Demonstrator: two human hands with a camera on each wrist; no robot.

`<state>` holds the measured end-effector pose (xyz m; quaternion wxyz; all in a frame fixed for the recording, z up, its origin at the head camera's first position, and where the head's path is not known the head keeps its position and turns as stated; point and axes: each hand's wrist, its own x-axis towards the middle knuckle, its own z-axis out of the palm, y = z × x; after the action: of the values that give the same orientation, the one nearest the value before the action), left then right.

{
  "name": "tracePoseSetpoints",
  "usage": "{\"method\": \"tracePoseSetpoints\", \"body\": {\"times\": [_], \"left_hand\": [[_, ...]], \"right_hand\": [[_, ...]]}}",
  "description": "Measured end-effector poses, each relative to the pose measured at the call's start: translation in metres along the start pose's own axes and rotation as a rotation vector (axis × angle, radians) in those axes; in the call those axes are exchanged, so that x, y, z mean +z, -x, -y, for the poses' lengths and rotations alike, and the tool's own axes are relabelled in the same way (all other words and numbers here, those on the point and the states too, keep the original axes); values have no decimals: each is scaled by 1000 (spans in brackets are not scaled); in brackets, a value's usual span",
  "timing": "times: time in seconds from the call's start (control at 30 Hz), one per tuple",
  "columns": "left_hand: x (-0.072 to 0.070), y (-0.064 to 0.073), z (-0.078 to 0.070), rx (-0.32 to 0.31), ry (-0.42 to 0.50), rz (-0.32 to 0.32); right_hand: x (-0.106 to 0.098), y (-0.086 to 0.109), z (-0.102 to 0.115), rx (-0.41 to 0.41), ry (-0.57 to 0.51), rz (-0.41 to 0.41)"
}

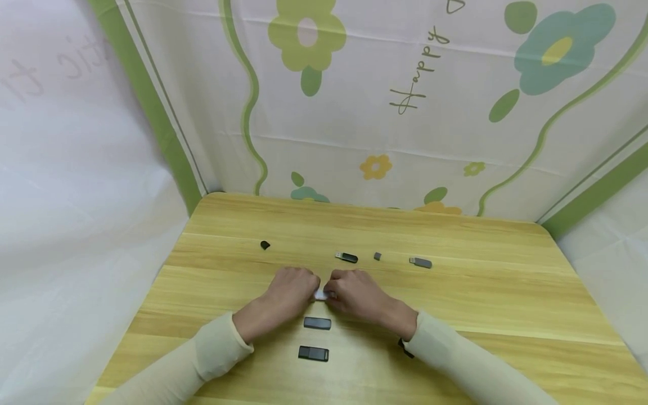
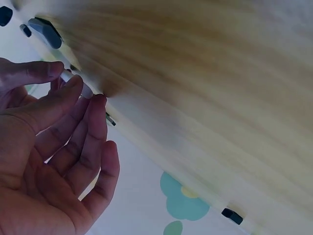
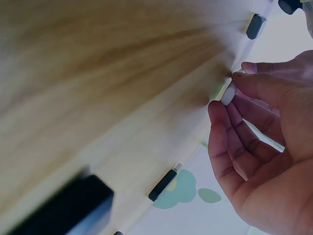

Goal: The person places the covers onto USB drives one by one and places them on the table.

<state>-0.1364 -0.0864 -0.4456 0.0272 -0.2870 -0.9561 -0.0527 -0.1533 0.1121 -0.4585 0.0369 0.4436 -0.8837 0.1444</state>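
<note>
Over the middle of the table, my left hand [image 1: 291, 288] and right hand [image 1: 360, 293] meet at a small white USB stick [image 1: 319, 295]. The left fingertips pinch one end of the stick [image 2: 87, 91], as the left wrist view shows. At its other end, the right thumb and fingers grip the stick [image 3: 228, 94]. Much of it is hidden by the fingers. Just in front of the hands lie a dark grey-blue USB stick [image 1: 317, 323] and, nearer, a black USB stick [image 1: 313, 354].
Beyond the hands lie a small black cap [image 1: 265, 245], a black USB stick [image 1: 348, 257] with its metal plug bare, a small grey cap [image 1: 377, 256] and a grey USB stick [image 1: 421, 262]. A flowered curtain [image 1: 344, 124] stands behind the wooden table [image 1: 486, 292].
</note>
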Motion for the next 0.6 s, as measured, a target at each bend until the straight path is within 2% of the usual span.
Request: {"method": "tracePoseSetpoints", "body": {"times": [0.6], "left_hand": [[3,0,2,5,19,-5]], "right_hand": [[2,2,0,8,7,12]]}}
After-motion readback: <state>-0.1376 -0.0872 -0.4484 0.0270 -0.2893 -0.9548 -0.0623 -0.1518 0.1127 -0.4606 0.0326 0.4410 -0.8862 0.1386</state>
